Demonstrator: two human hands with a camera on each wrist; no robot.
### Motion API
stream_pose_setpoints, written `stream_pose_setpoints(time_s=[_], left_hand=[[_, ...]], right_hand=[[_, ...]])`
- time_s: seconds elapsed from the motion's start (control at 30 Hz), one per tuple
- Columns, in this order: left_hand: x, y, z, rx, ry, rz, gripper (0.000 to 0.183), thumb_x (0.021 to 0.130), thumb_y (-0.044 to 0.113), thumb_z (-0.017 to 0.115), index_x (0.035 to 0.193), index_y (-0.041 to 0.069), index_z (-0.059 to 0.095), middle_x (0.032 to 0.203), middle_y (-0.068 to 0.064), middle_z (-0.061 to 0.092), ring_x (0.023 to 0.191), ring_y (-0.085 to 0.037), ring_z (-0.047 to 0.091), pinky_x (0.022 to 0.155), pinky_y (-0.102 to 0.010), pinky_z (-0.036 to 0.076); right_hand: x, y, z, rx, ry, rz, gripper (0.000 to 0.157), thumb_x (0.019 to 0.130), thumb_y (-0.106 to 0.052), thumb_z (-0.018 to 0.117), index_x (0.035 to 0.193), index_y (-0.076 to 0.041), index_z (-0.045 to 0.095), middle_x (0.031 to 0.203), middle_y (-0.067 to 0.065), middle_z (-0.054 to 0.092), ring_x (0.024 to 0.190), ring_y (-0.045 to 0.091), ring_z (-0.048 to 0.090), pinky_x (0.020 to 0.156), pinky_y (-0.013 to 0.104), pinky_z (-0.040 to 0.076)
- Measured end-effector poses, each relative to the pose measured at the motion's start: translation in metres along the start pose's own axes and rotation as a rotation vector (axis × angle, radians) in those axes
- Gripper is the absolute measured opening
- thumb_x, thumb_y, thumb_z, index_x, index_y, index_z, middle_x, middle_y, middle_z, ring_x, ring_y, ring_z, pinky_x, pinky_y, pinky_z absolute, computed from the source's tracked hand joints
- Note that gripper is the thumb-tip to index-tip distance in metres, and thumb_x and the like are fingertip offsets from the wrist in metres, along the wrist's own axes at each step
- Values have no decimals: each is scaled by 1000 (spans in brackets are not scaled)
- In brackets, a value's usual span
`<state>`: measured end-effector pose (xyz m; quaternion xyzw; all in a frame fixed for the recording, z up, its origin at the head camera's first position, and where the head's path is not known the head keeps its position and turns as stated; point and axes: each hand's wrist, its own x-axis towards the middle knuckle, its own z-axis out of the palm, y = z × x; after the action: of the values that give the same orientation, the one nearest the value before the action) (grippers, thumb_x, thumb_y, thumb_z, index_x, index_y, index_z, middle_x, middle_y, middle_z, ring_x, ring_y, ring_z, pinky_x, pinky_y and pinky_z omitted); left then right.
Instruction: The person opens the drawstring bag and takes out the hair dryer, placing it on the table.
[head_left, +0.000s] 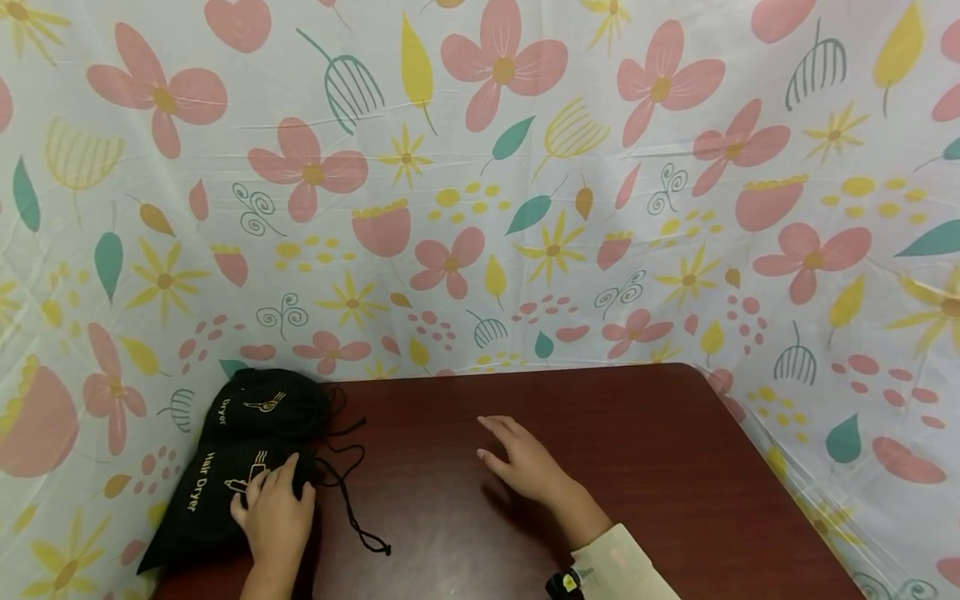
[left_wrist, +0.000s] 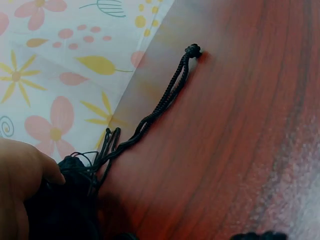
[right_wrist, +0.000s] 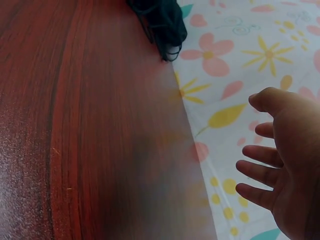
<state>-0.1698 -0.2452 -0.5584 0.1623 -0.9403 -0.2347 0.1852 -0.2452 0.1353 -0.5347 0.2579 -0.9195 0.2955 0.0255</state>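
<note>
The nearer black bag (head_left: 213, 510) lies under the left hand (head_left: 277, 510), fingers loosely spread; the right hand (head_left: 527, 467), relaxed and empty, hovers well apart.

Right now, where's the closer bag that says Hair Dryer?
In the head view, the closer bag lies at the left side of the table, with the left hand on it and the other black bag just behind.

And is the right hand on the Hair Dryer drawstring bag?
No, the right hand hovers above the table; the left hand touches the Hair Dryer drawstring bag.
</note>
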Motion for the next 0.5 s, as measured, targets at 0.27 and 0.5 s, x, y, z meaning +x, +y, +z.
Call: stream_pose_setpoints(time_s=[0.27, 0.5], left_hand=[[-5, -2, 4, -54, 71, 33, 46, 90, 10, 68, 136, 10, 62, 133, -19, 64, 120, -41, 46, 103, -67, 20], [-8, -1, 6, -79, 129, 63, 44, 89, 8, 71, 132, 10, 66, 129, -17, 67, 116, -40, 49, 101, -65, 23]], right_hand=[[2, -4, 3, 1, -24, -4, 60, 102, -41, 58, 156, -25, 39, 152, 4, 47, 137, 27, 52, 107, 50, 48], [4, -7, 7, 7, -35, -11, 60, 103, -44, 56, 157, -26, 37, 152, 3, 47, 138, 26, 52, 108, 49, 48]])
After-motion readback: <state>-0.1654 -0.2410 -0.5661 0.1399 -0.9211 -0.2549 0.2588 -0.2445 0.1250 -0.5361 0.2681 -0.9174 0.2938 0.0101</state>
